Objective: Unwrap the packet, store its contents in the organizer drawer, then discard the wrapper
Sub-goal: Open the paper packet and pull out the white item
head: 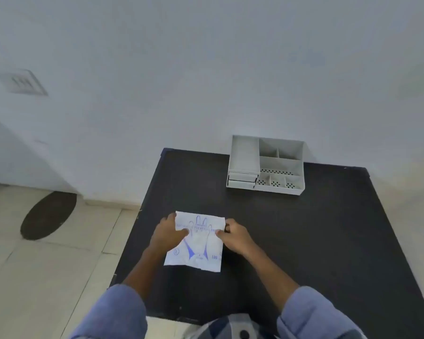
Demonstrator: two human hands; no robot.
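Packet (196, 241): lying flat near the worktop's (304, 241) front, white with blue print.
Left hand (168, 234): fingers pinching the packet's left edge.
Right hand (234, 237): fingers pinching its right edge.
Organizer (267, 165): sitting at the far edge, drawers closed.

Single head-worn wide-angle view, looking forward and steeply down, close above the black table (304, 241), wall (206, 69) ahead, tiled floor (47, 265) at left
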